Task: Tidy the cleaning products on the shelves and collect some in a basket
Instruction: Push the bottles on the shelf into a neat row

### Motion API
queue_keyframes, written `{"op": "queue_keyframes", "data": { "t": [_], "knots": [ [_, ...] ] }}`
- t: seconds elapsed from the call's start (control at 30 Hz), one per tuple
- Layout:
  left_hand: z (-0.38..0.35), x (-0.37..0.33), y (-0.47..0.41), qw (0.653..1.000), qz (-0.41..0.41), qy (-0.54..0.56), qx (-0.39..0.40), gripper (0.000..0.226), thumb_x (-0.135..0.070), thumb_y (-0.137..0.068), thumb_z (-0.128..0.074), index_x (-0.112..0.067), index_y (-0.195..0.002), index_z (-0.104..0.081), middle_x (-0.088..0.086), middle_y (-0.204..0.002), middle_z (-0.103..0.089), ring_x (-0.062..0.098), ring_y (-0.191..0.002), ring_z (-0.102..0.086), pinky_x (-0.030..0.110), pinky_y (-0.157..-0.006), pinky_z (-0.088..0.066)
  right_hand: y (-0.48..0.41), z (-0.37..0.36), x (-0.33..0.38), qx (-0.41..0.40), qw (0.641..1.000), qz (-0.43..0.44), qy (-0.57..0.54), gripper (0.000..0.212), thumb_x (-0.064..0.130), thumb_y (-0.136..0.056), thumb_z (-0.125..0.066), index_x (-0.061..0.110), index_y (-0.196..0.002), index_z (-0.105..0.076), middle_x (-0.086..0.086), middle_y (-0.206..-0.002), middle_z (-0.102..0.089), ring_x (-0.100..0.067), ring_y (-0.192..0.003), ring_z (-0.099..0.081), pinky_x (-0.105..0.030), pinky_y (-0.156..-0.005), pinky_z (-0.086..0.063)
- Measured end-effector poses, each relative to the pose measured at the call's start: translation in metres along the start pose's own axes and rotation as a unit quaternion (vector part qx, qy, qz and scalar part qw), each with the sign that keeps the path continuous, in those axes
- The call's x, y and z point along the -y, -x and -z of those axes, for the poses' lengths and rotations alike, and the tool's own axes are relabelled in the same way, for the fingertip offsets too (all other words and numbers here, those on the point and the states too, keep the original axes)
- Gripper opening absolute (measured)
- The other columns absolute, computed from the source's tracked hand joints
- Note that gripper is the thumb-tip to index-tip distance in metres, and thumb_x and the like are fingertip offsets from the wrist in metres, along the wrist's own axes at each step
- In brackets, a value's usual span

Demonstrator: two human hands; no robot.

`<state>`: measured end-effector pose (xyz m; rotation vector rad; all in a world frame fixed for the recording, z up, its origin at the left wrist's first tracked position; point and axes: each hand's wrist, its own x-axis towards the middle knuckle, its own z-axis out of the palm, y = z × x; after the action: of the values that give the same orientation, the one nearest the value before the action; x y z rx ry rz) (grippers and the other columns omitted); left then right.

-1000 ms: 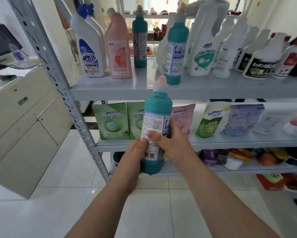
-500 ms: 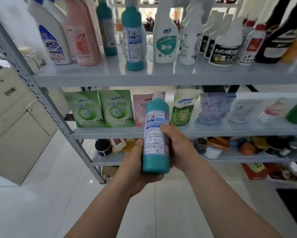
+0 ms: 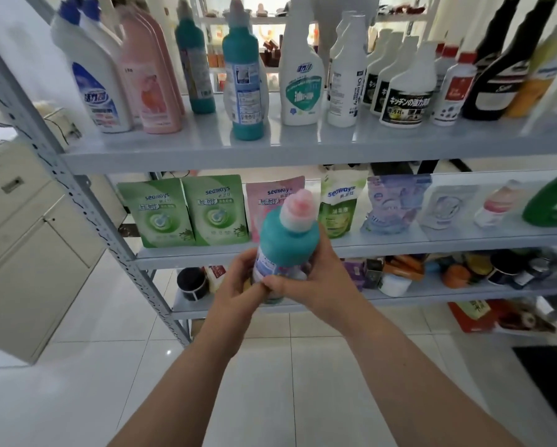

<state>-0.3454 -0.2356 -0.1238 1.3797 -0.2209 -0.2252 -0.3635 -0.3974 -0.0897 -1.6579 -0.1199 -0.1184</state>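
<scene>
Left hand [image 3: 238,287] and right hand [image 3: 317,279] hide the base of the teal bottle [image 3: 287,241].

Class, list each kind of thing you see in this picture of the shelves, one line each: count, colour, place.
held bottle: one, teal with a pink cap, in front of the middle shelf
teal bottles: two, teal, top shelf
pink bottles: a row, count unclear, pink, top shelf left
blue-capped bottles: at least two, white, top shelf far left
white cleaner bottles: many, white, top shelf middle and right
green pouches: two, green, middle shelf left
pink pouch: one, pink, middle shelf, partly behind the held bottle
shelf unit: one, grey, ahead
cabinet: one, cream, left
left hand: grips the held bottle low down
right hand: grips the held bottle
</scene>
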Motion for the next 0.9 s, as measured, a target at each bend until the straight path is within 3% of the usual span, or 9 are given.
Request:
{"op": "queue_keyframes", "data": {
  "t": [0.17, 0.27, 0.33, 0.47, 0.57, 0.63, 0.7, 0.77, 0.9],
  "knots": [
    [0.027, -0.005, -0.003, 0.999, -0.011, -0.041, 0.007, 0.045, -0.041, -0.083, -0.065, -0.036, -0.128, -0.063, -0.003, -0.126, -0.071, 0.013, -0.116, -0.068, 0.024, -0.088, -0.057, -0.008, -0.029, -0.001, -0.035, 0.999, 0.011, -0.019, 0.085, 0.035, -0.063, -0.094, 0.053, -0.131, -0.047, 0.017, -0.129, -0.065, -0.012, -0.122, -0.065, -0.043, -0.099, -0.059],
    [0.033, -0.007, -0.007, 0.997, 0.070, -0.015, -0.014, 0.038, -0.049, -0.083, -0.052, -0.035, -0.111, -0.074, 0.009, -0.119, -0.073, 0.028, -0.114, -0.069, 0.048, -0.095, -0.059, -0.023, -0.046, 0.009, -0.013, 0.999, -0.031, -0.014, 0.064, 0.053, -0.065, -0.085, 0.054, -0.121, -0.055, 0.012, -0.126, -0.067, -0.012, -0.116, -0.068, -0.045, -0.098, -0.059],
    [0.035, -0.008, -0.009, 0.986, 0.146, 0.076, -0.029, 0.043, -0.046, -0.084, -0.049, -0.022, -0.105, -0.078, 0.019, -0.116, -0.074, 0.041, -0.114, -0.068, 0.060, -0.104, -0.051, -0.033, -0.053, 0.010, 0.023, 0.996, -0.051, -0.076, 0.042, 0.042, -0.074, -0.073, 0.047, -0.115, -0.064, -0.001, -0.120, -0.072, -0.021, -0.109, -0.073, -0.045, -0.093, -0.060],
    [0.053, -0.009, -0.015, 0.970, 0.170, 0.174, 0.003, 0.042, -0.045, -0.103, -0.046, -0.020, -0.116, -0.077, 0.017, -0.116, -0.074, 0.036, -0.099, -0.072, 0.049, -0.084, -0.059, -0.045, -0.065, 0.003, 0.029, 0.980, -0.102, -0.170, 0.056, 0.025, -0.078, -0.061, 0.039, -0.131, -0.048, 0.005, -0.104, -0.078, -0.020, -0.099, -0.076, -0.038, -0.080, -0.062],
    [0.067, -0.012, -0.017, 0.975, 0.168, 0.146, 0.011, 0.040, -0.050, -0.105, -0.042, -0.033, -0.117, -0.076, 0.010, -0.123, -0.074, 0.030, -0.110, -0.072, 0.048, -0.088, -0.059, -0.047, -0.069, 0.004, 0.030, 0.992, -0.097, -0.078, 0.074, 0.032, -0.071, -0.075, 0.044, -0.137, -0.042, 0.008, -0.109, -0.077, -0.017, -0.104, -0.075, -0.044, -0.091, -0.059],
    [0.071, -0.015, -0.018, 0.982, 0.157, 0.104, -0.012, 0.036, -0.060, -0.100, -0.045, -0.044, -0.113, -0.075, 0.002, -0.120, -0.076, 0.026, -0.110, -0.073, 0.045, -0.083, -0.061, -0.048, -0.074, 0.011, 0.011, 0.997, -0.070, 0.021, 0.080, 0.037, -0.071, -0.086, 0.052, -0.137, -0.042, 0.019, -0.115, -0.071, -0.001, -0.104, -0.071, -0.036, -0.091, -0.058],
    [0.072, -0.020, -0.019, 0.988, 0.136, 0.058, -0.036, 0.038, -0.074, -0.080, -0.054, -0.052, -0.105, -0.072, -0.005, -0.114, -0.077, 0.018, -0.105, -0.074, 0.040, -0.078, -0.062, -0.050, -0.081, 0.013, -0.027, 0.997, -0.043, 0.055, 0.068, 0.036, -0.073, -0.090, 0.058, -0.123, -0.050, 0.027, -0.113, -0.069, 0.009, -0.100, -0.068, -0.032, -0.091, -0.058],
    [0.073, -0.022, -0.021, 0.989, 0.134, 0.042, -0.052, 0.036, -0.076, -0.072, -0.057, -0.054, -0.095, -0.073, -0.008, -0.107, -0.078, 0.013, -0.098, -0.075, 0.038, -0.075, -0.063, -0.050, -0.087, 0.018, -0.045, 0.997, -0.035, 0.054, 0.057, 0.041, -0.073, -0.088, 0.059, -0.115, -0.053, 0.020, -0.118, -0.069, 0.004, -0.103, -0.068, -0.040, -0.099, -0.057],
    [0.074, -0.028, -0.021, 0.977, 0.168, 0.121, -0.058, 0.039, -0.063, -0.098, -0.045, -0.040, -0.104, -0.076, 0.002, -0.114, -0.077, 0.023, -0.104, -0.075, 0.047, -0.076, -0.062, -0.054, -0.092, 0.028, 0.020, 0.998, -0.052, 0.013, 0.034, 0.052, -0.091, -0.056, 0.070, -0.120, -0.054, 0.028, -0.121, -0.068, 0.006, -0.110, -0.066, -0.028, -0.092, -0.052]
  ]
}}
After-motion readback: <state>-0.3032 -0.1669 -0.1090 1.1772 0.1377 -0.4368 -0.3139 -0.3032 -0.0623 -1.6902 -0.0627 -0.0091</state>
